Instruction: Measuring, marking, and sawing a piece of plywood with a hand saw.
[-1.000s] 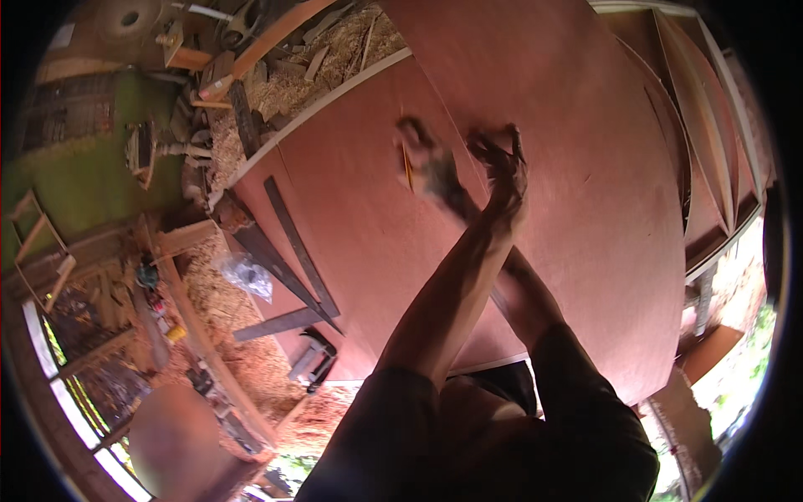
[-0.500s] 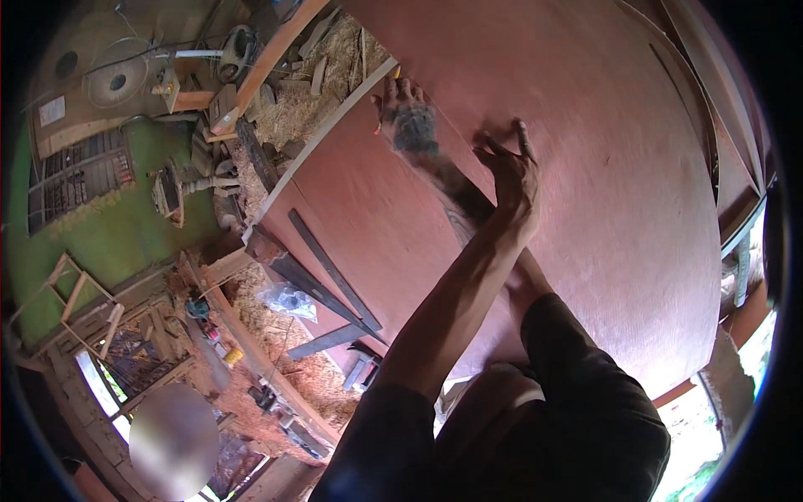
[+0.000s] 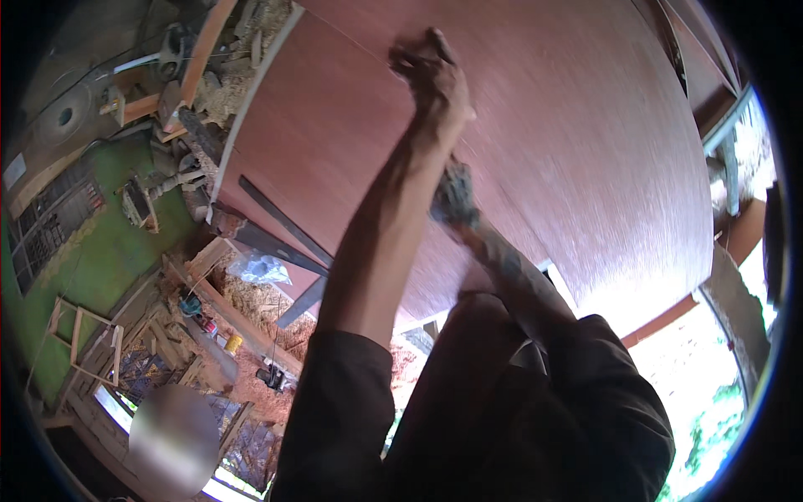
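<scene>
- The panel (image 3: pixel 577 142) lies beneath both arms; the step seems to be hand work along its face.
- Left hand (image 3: pixel 431 75) is over it, grip loosely open; the next move calls for steadiness.
- Right hand (image 3: pixel 456 197): grip partly hidden, cannot tell.

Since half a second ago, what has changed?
The right hand has drawn back from near the far edge of the board toward the person. The left hand has shifted forward and left, now farther out than the right. The camera view has shifted too. Whether the right hand still holds the pencil cannot be seen. The saw, dark bar and plastic bag lie as before.
</scene>
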The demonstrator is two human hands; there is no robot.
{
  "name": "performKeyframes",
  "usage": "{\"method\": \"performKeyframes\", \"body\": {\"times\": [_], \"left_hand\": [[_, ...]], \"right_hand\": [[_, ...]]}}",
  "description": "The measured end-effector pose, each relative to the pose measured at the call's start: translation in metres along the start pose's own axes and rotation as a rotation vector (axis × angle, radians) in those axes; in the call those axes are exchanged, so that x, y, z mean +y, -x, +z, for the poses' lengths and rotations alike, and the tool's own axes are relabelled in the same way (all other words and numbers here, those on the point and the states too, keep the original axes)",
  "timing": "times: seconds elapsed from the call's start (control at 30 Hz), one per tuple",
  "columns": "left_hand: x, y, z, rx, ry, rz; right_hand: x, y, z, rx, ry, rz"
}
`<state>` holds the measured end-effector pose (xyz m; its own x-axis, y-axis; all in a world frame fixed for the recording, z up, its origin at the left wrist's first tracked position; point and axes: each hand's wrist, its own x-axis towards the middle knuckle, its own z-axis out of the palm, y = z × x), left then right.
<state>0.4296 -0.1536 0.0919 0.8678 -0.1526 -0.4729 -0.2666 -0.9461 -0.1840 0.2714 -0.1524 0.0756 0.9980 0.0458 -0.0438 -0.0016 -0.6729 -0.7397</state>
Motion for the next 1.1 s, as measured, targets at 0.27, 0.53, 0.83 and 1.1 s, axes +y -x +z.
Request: {"method": "performKeyframes", "body": {"times": [0.27, 0.53, 0.83, 1.1], "left_hand": [[0.002, 0.004, -0.015, -0.084, 0.068, 0.013], [-0.009, -0.001, -0.007, -0.054, -0.002, 0.121], [-0.038, -0.003, 0.059, 0.254, 0.173, 0.098], [0.043, 0.090, 0.128, 0.481, 1.604, -0.440]], "right_hand": [[0.028, 0.162, -0.120, -0.070, 0.115, 0.217], [0.041, 0.244, -0.168, -0.067, 0.121, 0.435], [0.082, 0.305, -0.229, 0.042, -0.031, 0.249], [0.336, 0.488, -0.270, 0.532, 0.483, 1.012]]}}
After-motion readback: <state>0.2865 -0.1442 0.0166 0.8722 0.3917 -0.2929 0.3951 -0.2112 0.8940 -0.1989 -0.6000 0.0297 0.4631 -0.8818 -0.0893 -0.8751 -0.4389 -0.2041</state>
